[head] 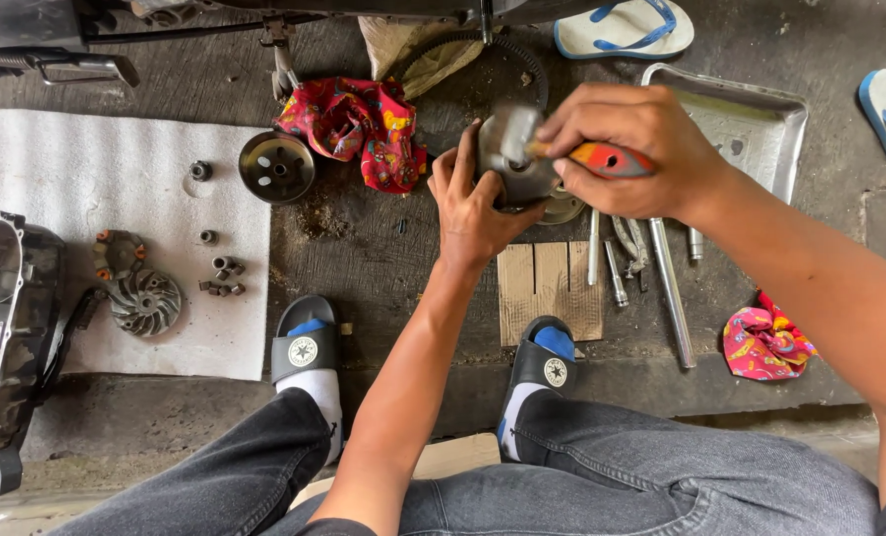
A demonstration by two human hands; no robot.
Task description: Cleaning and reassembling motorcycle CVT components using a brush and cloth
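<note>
My left hand (473, 213) is clamped around the round metal clutch part (515, 174), fingers wrapped on its left edge, holding it just above the floor at about twelve o'clock from my knees. My right hand (633, 149) is closed on a tool with a red and orange handle (607, 159), whose blurred metal head (507, 129) sits on top of the part. The hands are close together, either side of it. At three o'clock lie loose wrenches and rods (651, 263) beside a metal tray (751, 124); at nine o'clock a pulley drum (276, 167) and red rag (364, 124).
</note>
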